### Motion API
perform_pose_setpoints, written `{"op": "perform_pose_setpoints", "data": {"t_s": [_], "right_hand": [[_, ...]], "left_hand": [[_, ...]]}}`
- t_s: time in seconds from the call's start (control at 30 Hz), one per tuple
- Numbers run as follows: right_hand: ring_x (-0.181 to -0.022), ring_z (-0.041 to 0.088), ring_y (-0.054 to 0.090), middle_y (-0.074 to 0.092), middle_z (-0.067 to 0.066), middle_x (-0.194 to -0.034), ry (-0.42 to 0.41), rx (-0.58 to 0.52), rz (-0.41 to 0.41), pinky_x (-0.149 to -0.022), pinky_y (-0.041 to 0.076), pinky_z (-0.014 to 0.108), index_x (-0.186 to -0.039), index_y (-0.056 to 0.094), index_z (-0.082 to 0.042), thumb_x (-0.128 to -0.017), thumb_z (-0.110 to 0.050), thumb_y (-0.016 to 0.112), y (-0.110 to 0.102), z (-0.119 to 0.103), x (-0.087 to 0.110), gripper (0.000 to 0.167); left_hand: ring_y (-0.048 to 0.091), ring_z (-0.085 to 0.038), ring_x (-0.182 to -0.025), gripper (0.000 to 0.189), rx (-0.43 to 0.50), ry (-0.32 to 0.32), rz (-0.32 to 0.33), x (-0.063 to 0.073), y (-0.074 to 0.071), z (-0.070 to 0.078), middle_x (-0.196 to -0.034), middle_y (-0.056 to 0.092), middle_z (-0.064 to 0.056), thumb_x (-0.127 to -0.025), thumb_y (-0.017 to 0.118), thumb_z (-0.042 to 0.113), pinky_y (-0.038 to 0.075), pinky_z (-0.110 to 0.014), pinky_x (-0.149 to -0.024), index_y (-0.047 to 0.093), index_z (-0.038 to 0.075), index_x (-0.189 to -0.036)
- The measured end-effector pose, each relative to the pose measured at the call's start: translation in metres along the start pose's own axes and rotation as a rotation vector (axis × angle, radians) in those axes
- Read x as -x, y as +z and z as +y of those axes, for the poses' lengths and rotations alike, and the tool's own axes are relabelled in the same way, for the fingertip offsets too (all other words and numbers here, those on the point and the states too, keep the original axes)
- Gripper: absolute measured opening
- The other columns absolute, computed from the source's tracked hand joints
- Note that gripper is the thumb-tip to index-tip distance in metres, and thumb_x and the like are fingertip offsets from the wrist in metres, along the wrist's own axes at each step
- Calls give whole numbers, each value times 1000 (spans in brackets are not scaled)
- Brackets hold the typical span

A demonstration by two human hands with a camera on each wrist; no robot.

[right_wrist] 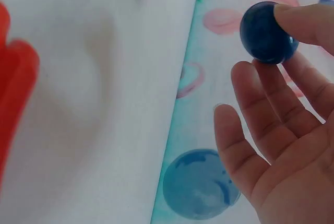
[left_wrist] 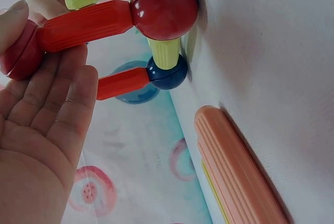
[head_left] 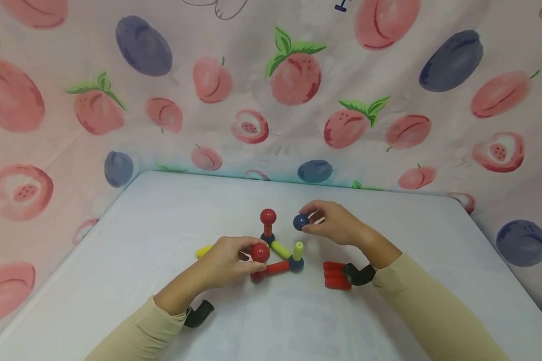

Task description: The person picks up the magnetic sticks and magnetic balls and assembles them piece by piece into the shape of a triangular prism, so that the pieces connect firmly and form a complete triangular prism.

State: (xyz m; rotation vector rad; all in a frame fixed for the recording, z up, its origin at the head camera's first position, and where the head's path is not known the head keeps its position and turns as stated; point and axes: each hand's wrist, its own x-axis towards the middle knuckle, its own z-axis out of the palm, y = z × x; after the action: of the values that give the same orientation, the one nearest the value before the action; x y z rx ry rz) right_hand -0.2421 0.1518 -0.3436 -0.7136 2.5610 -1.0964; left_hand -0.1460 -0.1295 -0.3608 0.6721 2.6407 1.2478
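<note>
My left hand pinches a red ball between thumb and fingers. In the left wrist view this ball tops a red ribbed rod, which stands on a lower red ball. These belong to a ball-and-rod frame on the table, with a red rod and a yellow-green rod running to a blue corner ball. Another yellow-green rod rises from that corner. At the back corner, a red ball caps an upright red rod. My right hand pinches a loose blue ball above the table, apart from the frame.
Several red rods lie side by side below my right wrist. Partly behind my left hand lies a yellow rod. The white table ends at a fruit-print cloth at the back. Dark wrist-camera mounts hang under both wrists.
</note>
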Motion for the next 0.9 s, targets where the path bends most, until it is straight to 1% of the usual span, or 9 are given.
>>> {"op": "perform_pose_setpoints", "data": {"t_s": [0.17, 0.33, 0.47, 0.57, 0.73, 0.9], "right_hand": [[-104, 25, 62, 66, 6, -111, -46, -34, 8, -84, 56, 38, -125, 63, -5, -92, -15, 73, 4, -6, 13, 35], [-101, 23, 62, 66, 4, -109, -70, -39, 13, -83, 56, 35, -123, 63, -7, -92, -13, 73, 7, -11, 25, 34], [-101, 22, 62, 66, 2, -109, -110, -35, 16, -86, 54, 36, -123, 63, -6, -91, -12, 73, 9, -14, 32, 34], [-101, 21, 61, 66, 1, -109, -127, -23, 18, -87, 54, 37, -124, 63, -7, -91, -13, 73, 10, -15, 35, 35], [-102, 23, 61, 65, 0, -109, -129, -25, 17, -89, 53, 40, -123, 63, -7, -91, -13, 73, 13, -15, 38, 34], [-103, 21, 60, 65, -1, -110, -98, -6, 22, -89, 53, 39, -124, 63, -9, -91, -16, 74, 17, -14, 42, 36]], "left_hand": [[67, -14, -91, 39, -1, -11, 0, 0, 1, 0, -102, 71, 3, -88, 79, 22, 55, -26, -80, 68, 10, -123], [68, -13, -91, 38, 2, 9, 4, 0, 0, 0, -102, 71, 3, -88, 79, 21, 55, -25, -80, 68, 9, -122], [68, -12, -90, 37, -1, 24, 3, -1, 0, 0, -101, 71, 4, -88, 79, 21, 55, -25, -80, 68, 9, -122], [68, -12, -90, 38, -3, 23, 2, 0, 0, 0, -101, 71, 4, -88, 79, 22, 54, -25, -80, 68, 9, -123], [67, -13, -91, 38, 3, 18, 6, 0, 0, 0, -101, 71, 4, -88, 79, 22, 54, -24, -80, 68, 9, -123], [66, -14, -93, 38, 15, 3, 11, 0, 2, 1, -101, 70, 4, -89, 79, 22, 55, -25, -81, 68, 9, -122]]}}
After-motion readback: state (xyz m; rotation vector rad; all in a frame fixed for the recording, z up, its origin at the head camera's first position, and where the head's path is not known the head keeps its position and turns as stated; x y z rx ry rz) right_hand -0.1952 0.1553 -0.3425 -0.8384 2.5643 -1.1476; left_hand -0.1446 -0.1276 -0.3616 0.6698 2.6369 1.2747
